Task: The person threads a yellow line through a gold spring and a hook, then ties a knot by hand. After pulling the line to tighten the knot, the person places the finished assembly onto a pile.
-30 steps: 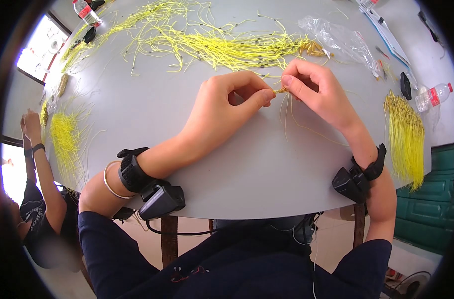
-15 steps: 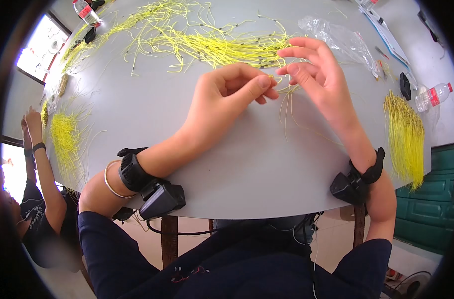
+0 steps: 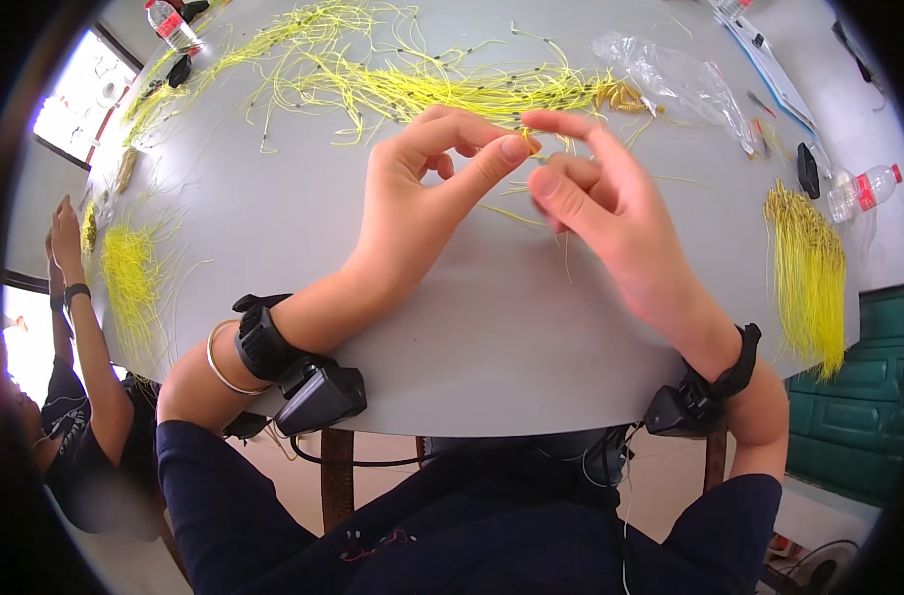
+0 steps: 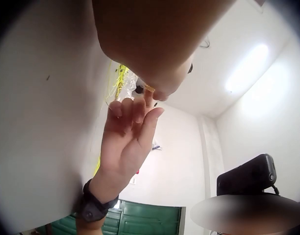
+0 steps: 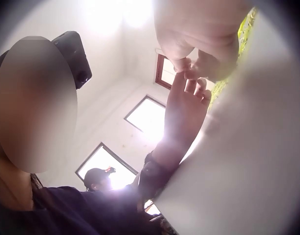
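Note:
In the head view, my left hand point(image 3: 412, 188) pinches a small golden piece between thumb and index finger, near the middle of the table. The left wrist view shows this golden piece point(image 4: 149, 88) with a ridged, coil-like surface at the fingertips. My right hand point(image 3: 610, 203) is close on its right, index finger stretched to the left fingertips, the other fingers bent in. A thin yellow strand point(image 3: 511, 213) runs to the right hand's lower fingers; I cannot tell whether they grip it. The grey table point(image 3: 472, 347) lies below both hands.
A long heap of yellow strands point(image 3: 432, 89) with dark bits lies beyond the hands, golden ends point(image 3: 622, 96) at its right. Beside it is a clear plastic bag point(image 3: 675, 79). Yellow bundles lie left point(image 3: 129, 268) and right point(image 3: 807, 278), near a bottle point(image 3: 863, 193). Another person point(image 3: 85, 397) sits left.
Both hands held the golden piece at first. The right hand then let go, spread its fingers, and came back leftward to the left fingertips. My left hand shifted slightly up and left.

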{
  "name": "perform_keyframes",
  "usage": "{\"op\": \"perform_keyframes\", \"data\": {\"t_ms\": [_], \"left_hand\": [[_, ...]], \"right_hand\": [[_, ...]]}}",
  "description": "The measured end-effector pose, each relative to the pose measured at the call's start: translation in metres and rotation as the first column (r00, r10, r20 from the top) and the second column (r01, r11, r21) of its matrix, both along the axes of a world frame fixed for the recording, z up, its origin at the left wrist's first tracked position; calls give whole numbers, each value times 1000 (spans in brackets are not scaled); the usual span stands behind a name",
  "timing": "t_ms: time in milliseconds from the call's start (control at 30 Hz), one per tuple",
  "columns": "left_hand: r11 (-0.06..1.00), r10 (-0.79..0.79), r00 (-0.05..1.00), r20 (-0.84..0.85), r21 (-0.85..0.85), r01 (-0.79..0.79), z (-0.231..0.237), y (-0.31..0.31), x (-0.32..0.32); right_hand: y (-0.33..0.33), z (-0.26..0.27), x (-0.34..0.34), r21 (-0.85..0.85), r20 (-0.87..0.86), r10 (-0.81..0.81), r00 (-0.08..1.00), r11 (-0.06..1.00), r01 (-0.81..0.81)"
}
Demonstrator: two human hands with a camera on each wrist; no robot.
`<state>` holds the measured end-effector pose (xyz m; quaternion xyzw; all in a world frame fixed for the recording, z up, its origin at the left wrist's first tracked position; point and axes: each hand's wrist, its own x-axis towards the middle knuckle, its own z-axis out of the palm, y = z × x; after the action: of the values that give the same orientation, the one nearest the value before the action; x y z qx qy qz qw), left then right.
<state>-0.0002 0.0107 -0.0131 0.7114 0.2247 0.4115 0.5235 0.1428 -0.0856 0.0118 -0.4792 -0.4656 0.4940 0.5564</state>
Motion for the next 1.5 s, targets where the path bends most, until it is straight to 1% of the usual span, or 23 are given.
{"op": "perform_keyframes", "data": {"t_ms": [33,67,133,167,233,267,333,367,433,567,633,767,833,967,1033,1133,1267,1333,1367,1433,1500], "left_hand": [[1000,25,999,-31,1,-25,0,-1,0],[1000,23,999,-31,0,-23,2,-1,0],[1000,-3,981,-196,-12,1,6,-3,-2],[1000,-4,980,-197,-12,1,7,-5,-3],[998,-59,966,-251,5,62,10,-8,-3],[998,-61,966,-253,5,64,10,-8,-3],[978,-53,966,-253,180,101,12,-8,-4],[978,-55,966,-254,180,103,11,-7,-4],[984,-99,971,-217,126,129,9,-7,-4],[987,-114,977,-180,95,133,9,-8,-3],[993,-80,995,-64,86,85,5,-8,0],[990,-91,994,-66,100,98,5,-8,0],[991,-98,994,-56,86,103,5,-8,0],[990,-108,992,-66,86,113,5,-8,-1],[993,-101,994,-51,52,104,5,-8,-1],[991,-113,992,-57,61,116,4,-7,-2],[991,-118,990,-79,58,123,6,-8,-3],[992,-94,984,-150,74,106,12,-10,-5],[992,-93,984,-150,75,105,12,-11,-5],[990,-56,986,-155,118,75,13,-12,-2],[990,-35,986,-164,129,56,13,-10,-4]], "right_hand": [[0,0,0,100,130,-106,986,991,94],[0,2,3,100,130,-108,986,990,95],[0,10,11,202,334,-193,923,971,130],[0,13,12,202,334,-193,923,971,130],[0,16,15,301,417,-304,857,935,185],[0,16,17,301,415,-305,857,935,187],[0,16,22,252,496,-215,842,963,97],[1,13,22,253,495,-216,841,963,99],[4,4,22,240,449,-150,881,970,42],[4,0,20,195,441,-101,892,981,14],[3,-1,17,160,460,-78,884,987,4],[5,-5,15,129,454,-54,889,992,-5],[7,-10,15,194,330,-83,940,981,19],[6,-7,15,202,358,-84,930,979,11],[5,-5,14,203,366,-61,929,979,-16],[6,-8,13,210,329,-63,942,978,-8],[6,-6,12,193,347,-69,935,981,2],[7,-6,11,222,329,-102,939,975,28],[6,-5,12,223,329,-101,939,975,27],[5,-1,14,156,360,-40,932,988,-18],[4,-3,12,184,359,-60,931,983,-7]]}}
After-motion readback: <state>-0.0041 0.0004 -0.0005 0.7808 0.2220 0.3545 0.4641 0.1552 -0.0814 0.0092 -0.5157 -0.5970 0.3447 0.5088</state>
